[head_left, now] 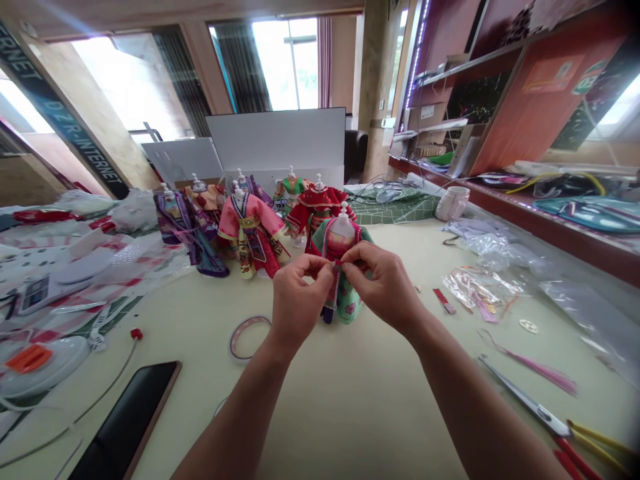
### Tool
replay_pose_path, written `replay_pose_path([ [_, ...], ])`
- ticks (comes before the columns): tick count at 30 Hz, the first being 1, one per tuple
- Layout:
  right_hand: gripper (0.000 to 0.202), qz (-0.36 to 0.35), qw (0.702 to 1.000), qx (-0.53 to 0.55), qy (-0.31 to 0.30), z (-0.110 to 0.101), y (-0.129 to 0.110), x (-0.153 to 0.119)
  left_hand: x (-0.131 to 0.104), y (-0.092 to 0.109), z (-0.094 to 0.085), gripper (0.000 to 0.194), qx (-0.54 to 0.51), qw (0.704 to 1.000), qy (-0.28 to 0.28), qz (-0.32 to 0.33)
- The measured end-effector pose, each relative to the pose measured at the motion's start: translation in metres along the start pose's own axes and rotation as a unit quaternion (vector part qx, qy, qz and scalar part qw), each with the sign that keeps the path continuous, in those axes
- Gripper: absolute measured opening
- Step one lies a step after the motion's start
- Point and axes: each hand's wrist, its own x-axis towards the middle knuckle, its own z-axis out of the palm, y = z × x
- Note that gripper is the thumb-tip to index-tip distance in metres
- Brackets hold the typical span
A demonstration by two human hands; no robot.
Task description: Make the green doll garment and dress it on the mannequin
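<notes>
A small headless doll figure (342,227) in a green and red robe stands upright on the table, both hands at its waist. My left hand (303,287) pinches at the front of the robe with thumb and forefinger. Pressed together too are the fingertips of my right hand (377,277), beside the left ones. Something small and pale shows at the fingertips, too little to name. Behind stand several more dressed doll figures, among them one in a pink robe (249,220) and one in a red cape (320,200).
A roll of tape (233,347) and a phone (127,427) lie to the left. On the right are scissors (530,403), a pink tassel (545,370), plastic bags (480,287) and a mug (453,203). A kitchen scale (50,287) sits far left.
</notes>
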Motion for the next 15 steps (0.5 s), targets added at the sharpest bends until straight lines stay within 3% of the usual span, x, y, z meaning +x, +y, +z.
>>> replay_pose_path([
  [5,0.009,0.0,1.0,-0.014,0.002,-0.001,0.0,0.0,0.0,-0.005,-0.004,0.01,-0.012,1.0,-0.001,-0.016],
  [8,0.011,-0.019,0.999,-0.044,-0.008,-0.003,0.0,-0.001,-0.002,-0.007,-0.011,0.018,0.04,0.998,-0.038,-0.011],
  [12,0.015,-0.067,0.991,-0.108,-0.046,-0.008,0.0,-0.001,-0.004,-0.01,-0.018,0.013,0.087,0.994,-0.055,0.034],
  [15,0.016,-0.091,0.982,-0.153,-0.066,-0.01,-0.001,-0.001,-0.006,-0.012,-0.02,0.031,0.095,0.99,-0.061,0.082],
])
